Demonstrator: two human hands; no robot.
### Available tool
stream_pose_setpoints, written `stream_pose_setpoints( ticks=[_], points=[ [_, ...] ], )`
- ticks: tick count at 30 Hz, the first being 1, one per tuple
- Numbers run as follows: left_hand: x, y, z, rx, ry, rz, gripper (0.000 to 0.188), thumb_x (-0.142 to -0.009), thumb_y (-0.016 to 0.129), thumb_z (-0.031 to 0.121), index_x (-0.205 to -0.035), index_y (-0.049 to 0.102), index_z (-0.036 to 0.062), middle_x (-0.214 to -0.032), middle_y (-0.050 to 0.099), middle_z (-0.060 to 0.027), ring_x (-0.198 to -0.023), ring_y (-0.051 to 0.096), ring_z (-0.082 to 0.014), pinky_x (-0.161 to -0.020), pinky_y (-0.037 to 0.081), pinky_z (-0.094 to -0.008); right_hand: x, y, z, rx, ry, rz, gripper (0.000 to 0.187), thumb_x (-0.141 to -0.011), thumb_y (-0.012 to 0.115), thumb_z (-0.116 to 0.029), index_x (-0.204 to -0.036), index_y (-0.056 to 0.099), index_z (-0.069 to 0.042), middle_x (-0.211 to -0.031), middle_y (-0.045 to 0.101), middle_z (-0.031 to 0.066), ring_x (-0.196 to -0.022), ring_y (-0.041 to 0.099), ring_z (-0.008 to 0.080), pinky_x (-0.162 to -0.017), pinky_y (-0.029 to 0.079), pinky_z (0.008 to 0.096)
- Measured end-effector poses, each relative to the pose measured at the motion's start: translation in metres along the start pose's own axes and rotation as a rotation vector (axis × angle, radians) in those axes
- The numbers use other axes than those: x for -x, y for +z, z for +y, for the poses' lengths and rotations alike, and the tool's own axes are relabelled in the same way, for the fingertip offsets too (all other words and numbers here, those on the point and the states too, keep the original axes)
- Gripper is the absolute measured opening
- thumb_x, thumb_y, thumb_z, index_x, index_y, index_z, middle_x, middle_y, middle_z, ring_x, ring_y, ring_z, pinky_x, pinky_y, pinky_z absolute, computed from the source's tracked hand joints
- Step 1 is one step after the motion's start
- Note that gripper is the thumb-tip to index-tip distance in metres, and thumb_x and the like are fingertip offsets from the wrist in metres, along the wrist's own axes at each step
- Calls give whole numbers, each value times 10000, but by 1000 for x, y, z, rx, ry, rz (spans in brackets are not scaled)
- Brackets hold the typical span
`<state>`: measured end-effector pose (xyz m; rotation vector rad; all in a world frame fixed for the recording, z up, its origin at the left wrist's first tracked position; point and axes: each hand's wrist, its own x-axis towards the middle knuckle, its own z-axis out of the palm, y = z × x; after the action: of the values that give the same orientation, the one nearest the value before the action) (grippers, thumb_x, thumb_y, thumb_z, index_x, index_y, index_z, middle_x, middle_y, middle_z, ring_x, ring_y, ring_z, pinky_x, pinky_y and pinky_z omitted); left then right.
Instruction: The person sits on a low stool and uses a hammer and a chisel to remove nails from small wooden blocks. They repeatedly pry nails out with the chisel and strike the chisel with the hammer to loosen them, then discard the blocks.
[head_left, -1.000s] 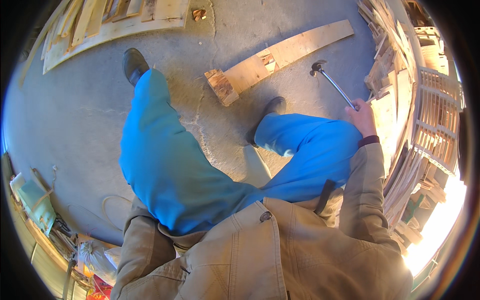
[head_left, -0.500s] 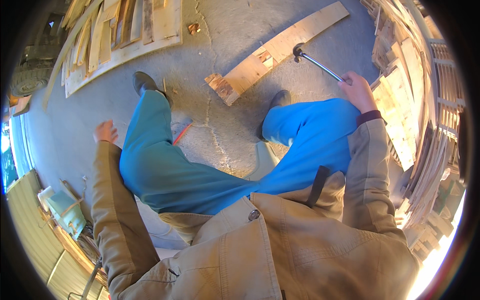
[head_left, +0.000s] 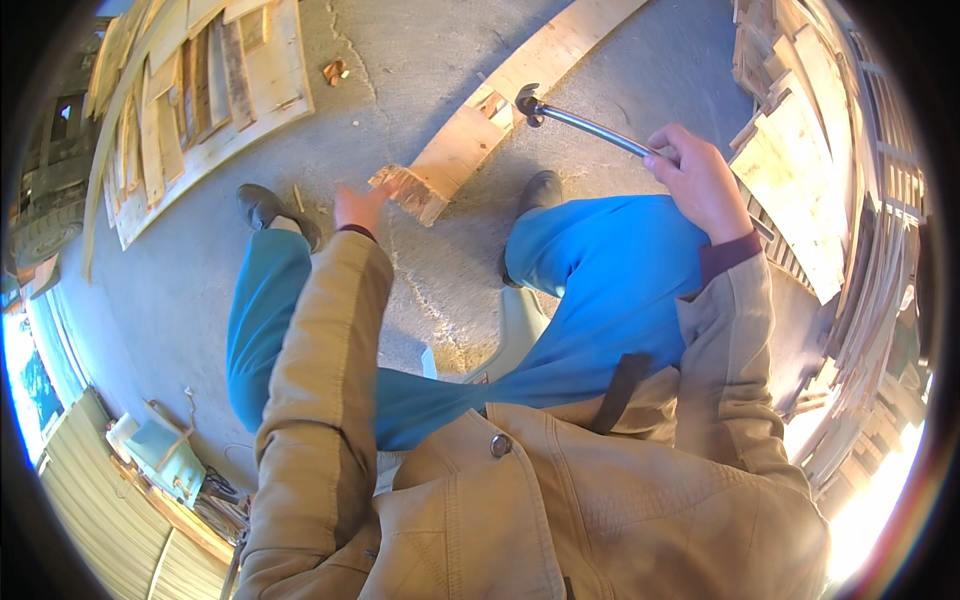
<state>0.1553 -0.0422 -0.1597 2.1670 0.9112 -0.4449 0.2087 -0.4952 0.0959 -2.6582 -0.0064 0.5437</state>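
Observation:
In my right hand point(head_left: 695, 185) is the handle of a claw hammer point(head_left: 590, 127), with fingers closed round its end. The hammer's dark head hangs over the edge of a long wooden plank point(head_left: 455, 150) on the floor. My left hand point(head_left: 360, 208) reaches to the plank's near end, which is rough and splintered. Its fingers stretch toward that end, somewhat blurred; whether they touch the wood I cannot tell. A broken or patched spot shows on the plank close to the hammer head.
Boards lie stacked on a wooden sheet point(head_left: 215, 150) at the far left. A large heap of boards point(head_left: 800, 180) rises on the right. A light-coloured seat point(head_left: 515, 335) shows between my legs. A greenish box-like object point(head_left: 165, 460) stands at the left on the concrete floor point(head_left: 170, 300).
My left hand has swung from beside my left knee rightward to the plank's near end. My right hand has shifted slightly left with the hammer. The whole view has turned a little.

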Motion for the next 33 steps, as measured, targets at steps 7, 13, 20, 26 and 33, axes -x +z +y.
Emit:
stream_pose_setpoints(
  ticks=[7, 13, 20, 26, 33],
  points=[
    [-6, 83, -27, 196, -248, -34, 1046, -707, 880, 488, -1431, 435, -121, -1364, 581, -201, -1125, 621, -278, -740, 556, -426, -2, -4, -3, -112, -7, -7, 237, -920, 691, -200, -1098, 644, -50, -743, 639, 155, -659, 602, 297, -640, 469, 393],
    [-19, 109, -3, 419, -216, 26, 1011, -631, 948, 356, -1349, 431, -132, -1352, 560, -283, -1204, 611, -357, -1032, 478, -418, -10, -6, -3, -212, 100, -46, 243, -895, 719, -117, -1109, 639, -35, -702, 619, 123, -627, 568, 219, -616, 452, 350],
    [-6, 109, 21, 114, -261, 203, 981, -620, 904, 308, -1322, 359, -108, -1296, 569, -297, -1205, 593, -390, -1041, 481, -406, -14, -1, 2, -228, 124, -32, 246, -896, 728, -99, -1115, 635, -40, -663, 570, 90, -599, 502, 161, -596, 423, 314],
    [-23, 109, 1, 148, -352, 121, 976, -605, 874, 310, -1313, 373, -137, -1297, 562, -297, -1211, 586, -377, -1044, 478, -396, -13, 2, 3, -253, 53, -5, 255, -897, 728, -94, -1125, 631, -30, -660, 568, 85, -599, 499, 153, -589, 416, 311],
    [-3, 123, -4, 285, -515, -98, 570, -711, 843, 244, -1165, 577, 25, -1059, 657, -141, -912, 669, -293, -739, 567, -537, -9, -3, -1, -246, 60, -35, 257, -910, 717, -107, -1137, 628, -25, -687, 589, 100, -623, 528, 165, -605, 429, 321]
  ],
)
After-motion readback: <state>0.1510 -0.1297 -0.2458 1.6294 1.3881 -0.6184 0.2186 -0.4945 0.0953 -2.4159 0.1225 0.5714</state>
